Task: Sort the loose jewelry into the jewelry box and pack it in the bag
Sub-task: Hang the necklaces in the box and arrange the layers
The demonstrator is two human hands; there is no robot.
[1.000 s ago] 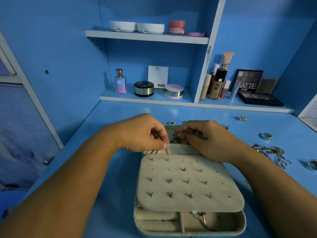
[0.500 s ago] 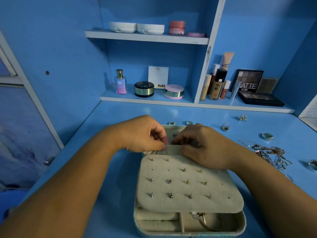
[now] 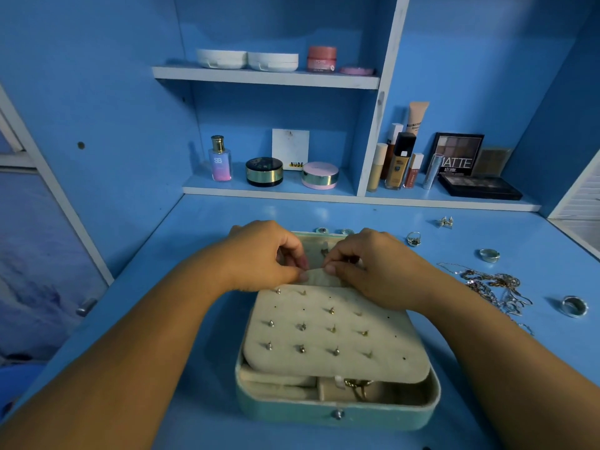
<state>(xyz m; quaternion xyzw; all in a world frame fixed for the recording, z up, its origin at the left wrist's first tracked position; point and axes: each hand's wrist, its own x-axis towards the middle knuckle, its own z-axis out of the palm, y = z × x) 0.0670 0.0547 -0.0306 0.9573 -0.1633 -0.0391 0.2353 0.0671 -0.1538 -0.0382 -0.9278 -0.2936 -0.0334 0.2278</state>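
The teal jewelry box [image 3: 292,409] sits open on the blue desk [image 3: 201,241], near and about centre. A cream earring panel [image 3: 331,332] lies across its top, with rows of stud earrings [image 3: 302,349] pushed through it. At the panel's far edge, the left hand [image 3: 263,254] and the right hand [image 3: 373,267] meet, each pinching the raised lip of the panel between thumb and forefinger; whether anything smaller is caught in those fingertips I cannot tell. A gold chain [image 3: 357,386] shows in the box's near-right compartment, below the panel. Just beyond the box lie two small rings [image 3: 322,230]. To the right on the desk are a tangle of necklaces [image 3: 493,287], three separate rings [image 3: 574,306] and a pair of earrings [image 3: 445,222]. On the shelf at the far side stand a perfume bottle [image 3: 220,159], round compacts [image 3: 264,171] and an eyeshadow palette [image 3: 457,154].
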